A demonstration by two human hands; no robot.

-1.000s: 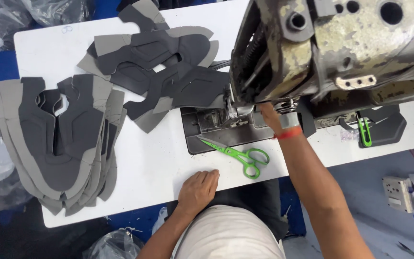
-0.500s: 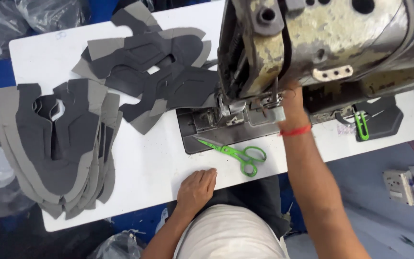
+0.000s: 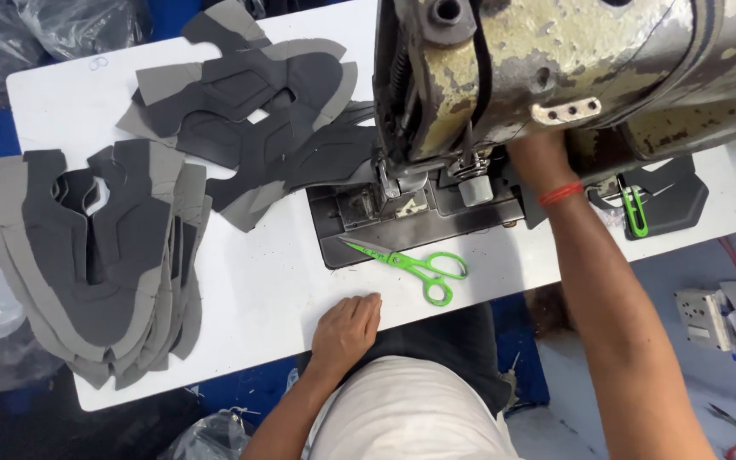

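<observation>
Two lots of grey shoe uppers lie on the white table, and all places here are given from the sewing machine. A neat stack sits well to its left, near the table's left edge, while a looser heap lies just left of the machine, its nearest piece reaching in to the needle area. Whether that piece is being stitched cannot be told, and no seam shows clearly on either lot, so which is sewn and which is waiting cannot be told; judging by the piece at the needle, the work looks to be somewhere in the middle. The left hand rests flat on the table in front of the machine, near the front edge, fingers together and slack, holding nothing. It lies just beside the green scissors, which rest at the front edge of the machine's dark base plate, but does not touch them. The right arm, with a red band at the wrist, reaches up behind the machine head; the right hand is hidden there, so its grip cannot be told. A small green clipper lies to the machine's right.
</observation>
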